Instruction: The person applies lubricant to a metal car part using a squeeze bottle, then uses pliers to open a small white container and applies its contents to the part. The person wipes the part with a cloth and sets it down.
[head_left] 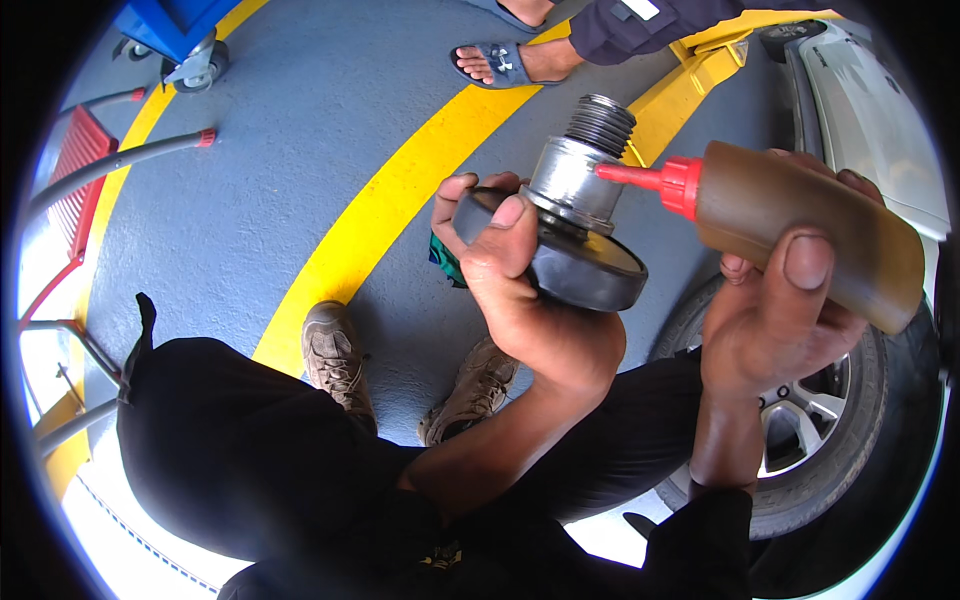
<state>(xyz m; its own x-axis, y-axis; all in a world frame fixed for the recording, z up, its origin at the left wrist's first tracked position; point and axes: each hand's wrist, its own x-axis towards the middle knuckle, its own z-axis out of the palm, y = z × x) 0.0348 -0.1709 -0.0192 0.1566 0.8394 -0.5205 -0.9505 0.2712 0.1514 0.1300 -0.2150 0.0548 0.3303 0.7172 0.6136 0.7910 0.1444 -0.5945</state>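
Two hands full: L hand [503, 265] pinches blk/metal fitting [574, 182], threads [601, 124] far. R hand [775, 325] grips brn btl [795, 198] — long axis left-right, nozzle [642, 178] toward fitting.

Right hand [760, 320]: fingers partly hidden behind the brown bottle [800, 200].
Black disc [595, 272]: partly covered by the left hand [512, 288].
Green item [443, 263]: mostly hidden, kind unclear.
Co-worker [635, 30]: cut off above the legs.
White car [880, 110]: cut off at right.
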